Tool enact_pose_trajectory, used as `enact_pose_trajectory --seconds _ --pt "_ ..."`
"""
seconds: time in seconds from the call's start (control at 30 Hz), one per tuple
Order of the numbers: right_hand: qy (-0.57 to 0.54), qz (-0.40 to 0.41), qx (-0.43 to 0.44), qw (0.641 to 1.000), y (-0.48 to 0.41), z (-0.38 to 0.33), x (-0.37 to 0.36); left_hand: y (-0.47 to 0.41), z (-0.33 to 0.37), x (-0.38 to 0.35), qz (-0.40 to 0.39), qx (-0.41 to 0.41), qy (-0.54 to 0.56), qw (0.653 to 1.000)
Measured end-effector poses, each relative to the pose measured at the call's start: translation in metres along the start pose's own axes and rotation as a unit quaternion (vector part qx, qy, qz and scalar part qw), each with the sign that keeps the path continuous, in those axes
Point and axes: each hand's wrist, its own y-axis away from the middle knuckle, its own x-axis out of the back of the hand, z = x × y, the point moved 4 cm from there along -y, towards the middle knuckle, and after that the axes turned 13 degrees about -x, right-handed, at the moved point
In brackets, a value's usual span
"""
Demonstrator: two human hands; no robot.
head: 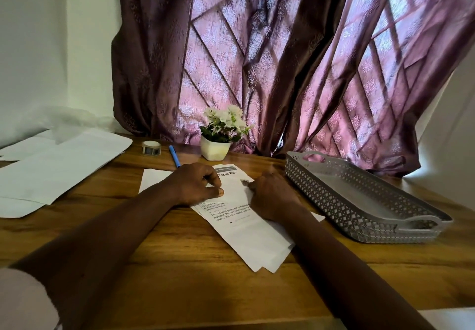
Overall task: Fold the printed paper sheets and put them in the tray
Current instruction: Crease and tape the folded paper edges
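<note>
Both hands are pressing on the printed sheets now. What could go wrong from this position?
1. The printed sheets are fanned at the near end, so the crease may come out uneven.
2. The left hand lies close to the blue pen, which could get knocked.
3. The tray sits to the right hand's side; a careless carry may unfold the sheets.
</note>
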Motion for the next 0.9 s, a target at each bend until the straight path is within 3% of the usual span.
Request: enact_pose_trajectory --seconds 0.1,0.17,0.3,0.37,0.53,0.73,0.9 --pt "-0.017 0.018 0.023 0.999 0.002 0.000 0.003 0.000 -0.001 -0.001 -0.003 -0.007 0.002 1.000" --pt "-0.089 0.017 0.036 0.995 0.002 0.003 0.002 0.001 -0.001 -0.001 -0.006 -0.012 0.000 1.000" --pt "-0.282 0.053 -0.086 0.954 -0.010 0.020 0.001 0.002 0.003 0.001 -0.007 -0.009 0.000 1.000" --pt "-0.314 0.043 -0.142 0.938 -0.022 0.027 -0.003 0.003 0.004 0.001 -0.009 -0.011 -0.001 1.000" --pt "-0.189 -0.004 -0.160 0.969 -0.038 0.021 -0.011 0.005 0.007 0.001 -0.005 -0.017 0.000 1.000" --pt "-0.163 0.031 -0.190 0.968 -0.043 0.019 -0.012 0.006 0.010 0.002 -0.007 -0.030 -0.006 1.000" --pt "-0.100 0.036 -0.161 0.981 -0.039 0.017 -0.009 0.007 0.013 0.003 -0.007 -0.035 -0.017 0.999"
